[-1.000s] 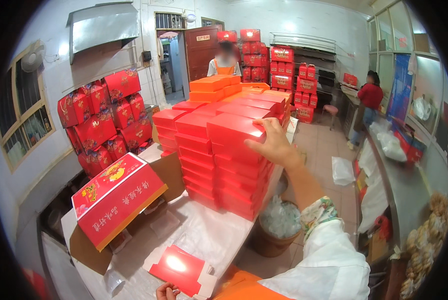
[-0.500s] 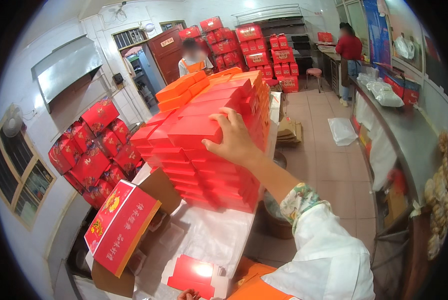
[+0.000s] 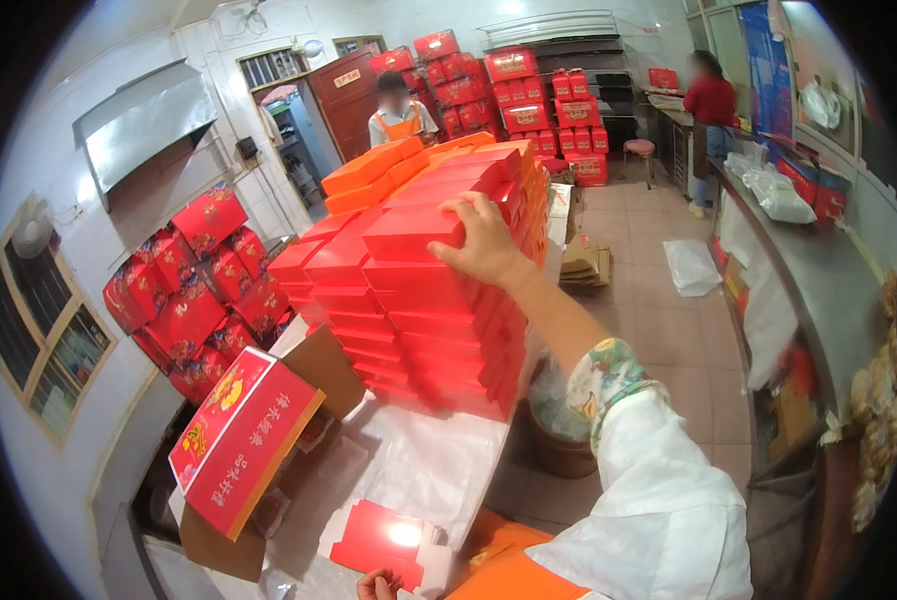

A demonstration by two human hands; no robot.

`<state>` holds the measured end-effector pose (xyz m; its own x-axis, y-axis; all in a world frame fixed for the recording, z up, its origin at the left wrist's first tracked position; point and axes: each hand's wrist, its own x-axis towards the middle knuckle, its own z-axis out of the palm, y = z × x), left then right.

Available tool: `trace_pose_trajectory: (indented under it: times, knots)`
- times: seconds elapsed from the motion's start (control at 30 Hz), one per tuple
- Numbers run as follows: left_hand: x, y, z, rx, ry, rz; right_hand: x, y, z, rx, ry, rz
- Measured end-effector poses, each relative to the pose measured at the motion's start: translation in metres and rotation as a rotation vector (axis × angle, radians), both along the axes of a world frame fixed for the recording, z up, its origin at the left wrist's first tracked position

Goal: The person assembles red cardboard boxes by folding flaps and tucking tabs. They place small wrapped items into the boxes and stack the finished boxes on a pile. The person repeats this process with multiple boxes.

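Observation:
My right hand (image 3: 483, 240) is closed round the near right corner of a red box (image 3: 413, 232) at the top of a tall stack of like boxes (image 3: 428, 340). The thumb presses its front end and the fingers curl over its top. At the lower edge, only the fingers of my left hand (image 3: 379, 584) show, curled together beside a flat red-and-white carton (image 3: 376, 540) on the table. What they hold, if anything, is hidden.
An open printed cardboard carton (image 3: 248, 440) stands left of the stack on the white-covered table (image 3: 448, 440). Orange boxes (image 3: 368, 180) sit behind. A bin (image 3: 558, 440) stands right of the table. One person (image 3: 400, 122) is beyond the stack, another (image 3: 706, 110) at the far counter.
The view has shifted slightly, so the stack sits a little higher and farther right. My right hand stays on the red box. More of my left fingers shows at the lower edge.

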<state>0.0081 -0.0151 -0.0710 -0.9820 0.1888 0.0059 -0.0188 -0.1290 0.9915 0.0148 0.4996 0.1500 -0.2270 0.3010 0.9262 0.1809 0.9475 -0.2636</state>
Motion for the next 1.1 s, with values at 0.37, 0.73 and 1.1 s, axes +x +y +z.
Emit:
trace_pose_trajectory:
  times: [0.37, 0.73, 1.1]
  knots:
    - [0.010, 0.003, 0.007, -0.013, 0.005, -0.043, 0.011, 0.013, 0.005, 0.015, -0.077, 0.150]
    - [0.005, -0.004, -0.008, 0.022, -0.002, -0.085, 0.006, 0.008, 0.000, 0.115, -0.100, 0.002]
    - [-0.012, -0.024, -0.016, -0.154, 0.055, 0.200, 0.010, -0.114, -0.035, -0.075, -0.016, 0.494]
